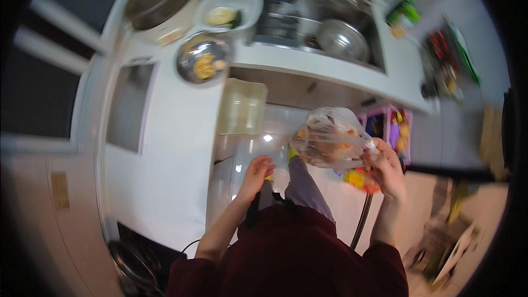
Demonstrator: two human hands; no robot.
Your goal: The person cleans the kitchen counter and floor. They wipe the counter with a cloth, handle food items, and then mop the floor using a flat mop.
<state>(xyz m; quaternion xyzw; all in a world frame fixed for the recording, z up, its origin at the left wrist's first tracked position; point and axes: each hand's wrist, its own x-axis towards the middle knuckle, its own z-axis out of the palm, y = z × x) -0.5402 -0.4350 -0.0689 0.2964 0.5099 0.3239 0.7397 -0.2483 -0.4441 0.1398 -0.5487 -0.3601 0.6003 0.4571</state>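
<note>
My right hand [385,167] grips the gathered neck of a clear plastic bag [330,138]. The bag hangs above the floor, and brownish-orange pieces show through its film; what they are, I cannot tell. My left hand [258,173] holds nothing; its fingers are loosely curled and apart, in front of my body. Below the bag and near my right wrist lies a red and yellow package [359,179] on the floor, partly hidden by the hand and bag.
Left is a white counter [177,165] with a steel bowl [202,57] of yellow pieces. Ahead are a white plastic basin [229,10] and a sink [377,49] holding a metal bowl [342,41]. A pale plastic bin [243,107] and pink rack [406,152] stand low.
</note>
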